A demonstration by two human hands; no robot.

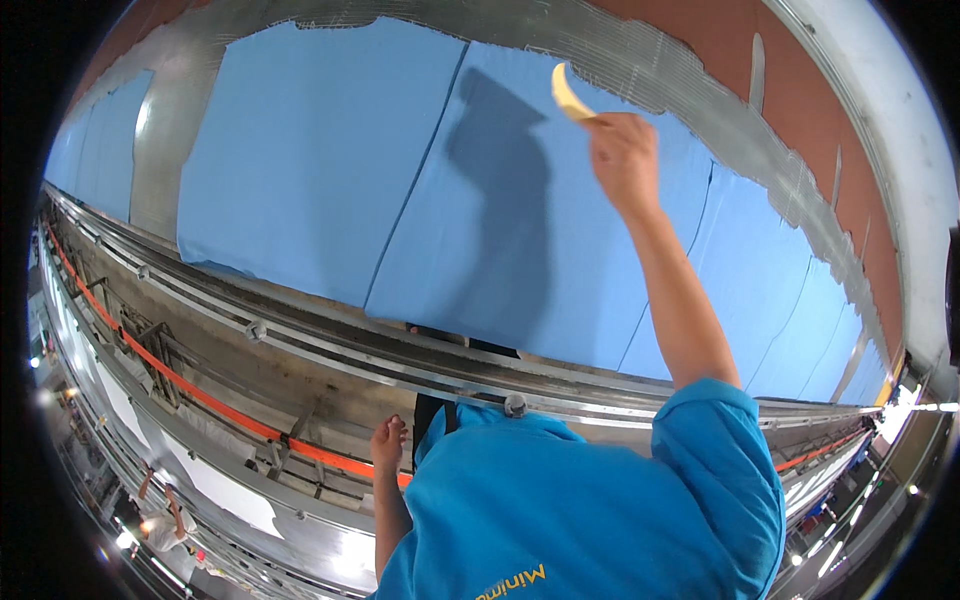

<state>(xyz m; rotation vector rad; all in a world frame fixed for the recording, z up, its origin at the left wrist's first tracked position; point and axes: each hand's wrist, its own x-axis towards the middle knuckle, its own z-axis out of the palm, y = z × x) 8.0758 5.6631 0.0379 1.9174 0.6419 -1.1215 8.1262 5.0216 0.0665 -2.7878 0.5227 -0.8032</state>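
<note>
My right hand (625,160) reaches out over the blue fabric panels (310,150), its fingers closed on a thin, curved pale-yellow piece (568,95). Whether this is a scraper or some other flat tool I cannot tell. It is held close to the ragged far edge of the fabric, where a grey, streaked surface (640,65) borders it. My left hand (389,442) hangs low beside my body, in front of the table's near rail, with fingers loosely bent and nothing visible in them. Dark seams or gaps separate the panels, which lie flat, and a shadow falls across them.
Metal rails (390,375) run along the table's near edge, close to my body. An orange rail (230,412) runs along the frame behind me. Reddish-brown surface (720,60) lies past the grey strip. Another person (165,528) is at the lower left.
</note>
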